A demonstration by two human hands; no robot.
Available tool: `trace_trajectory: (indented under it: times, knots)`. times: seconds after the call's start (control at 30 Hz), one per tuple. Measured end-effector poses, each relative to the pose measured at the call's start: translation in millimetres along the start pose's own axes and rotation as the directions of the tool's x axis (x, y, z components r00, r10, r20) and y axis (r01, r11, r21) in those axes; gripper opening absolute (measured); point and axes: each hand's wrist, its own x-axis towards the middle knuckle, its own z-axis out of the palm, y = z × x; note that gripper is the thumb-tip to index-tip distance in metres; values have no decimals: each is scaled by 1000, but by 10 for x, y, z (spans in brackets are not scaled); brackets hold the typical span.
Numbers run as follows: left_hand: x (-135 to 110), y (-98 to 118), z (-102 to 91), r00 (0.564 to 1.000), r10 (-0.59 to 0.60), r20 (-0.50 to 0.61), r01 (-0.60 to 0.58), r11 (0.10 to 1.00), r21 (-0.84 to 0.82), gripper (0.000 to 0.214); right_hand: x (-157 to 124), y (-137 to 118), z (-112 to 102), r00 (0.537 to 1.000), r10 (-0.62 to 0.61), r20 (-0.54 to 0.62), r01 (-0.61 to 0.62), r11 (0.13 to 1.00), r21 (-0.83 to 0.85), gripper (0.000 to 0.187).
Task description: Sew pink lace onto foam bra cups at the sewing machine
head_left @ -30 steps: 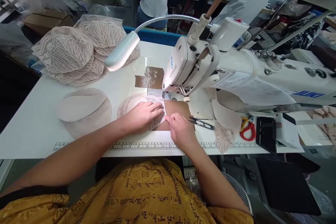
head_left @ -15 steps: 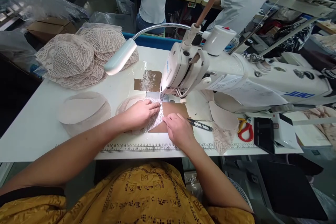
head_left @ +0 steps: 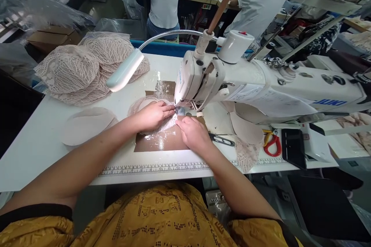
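Note:
My left hand lies on a pale lace piece, fingers stretched out and flat, their tips close to the presser foot of the white sewing machine. Under that hand the lace is partly hidden; its rounded far edge shows beyond my wrist. My right hand is closed at the lace's near right edge, thumb and forefinger pinching it. Brown tape covers the tabletop beneath both hands. Just right of my right hand is a flat black slotted tool.
A lace heap sits back left, behind pale rounded fabric pieces. A lamp hangs over the table. Red-handled scissors and a black phone-like device lie right. A ruler strip lines the front edge. Two people work beyond.
The lace has shifted away from me and turned at the machine, baring more brown tape in front. My hands moved slightly up with it, and the head view shifted a little.

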Motion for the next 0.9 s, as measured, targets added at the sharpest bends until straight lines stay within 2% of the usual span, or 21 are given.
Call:
trace_trajectory:
  times: [0.13,0.33,0.6,0.9]
  knots:
    - [-30,19,-17,998,-55,-40,54,998,-17,39,1,8,48,999,18,-29,-19,1000,-10,39]
    - [-97,113,17,996,7,-89,-16,995,-98,35,11,34,82,1000,16,-20,-16,1000,2,42]
    - [-26,-38,59,991,-17,-133,-3,988,-152,36,92,54,109,998,57,-24,-57,998,0,49]
    - [10,-94,88,981,-59,-183,40,994,-106,35,68,118,184,990,87,-112,-74,991,115,42]
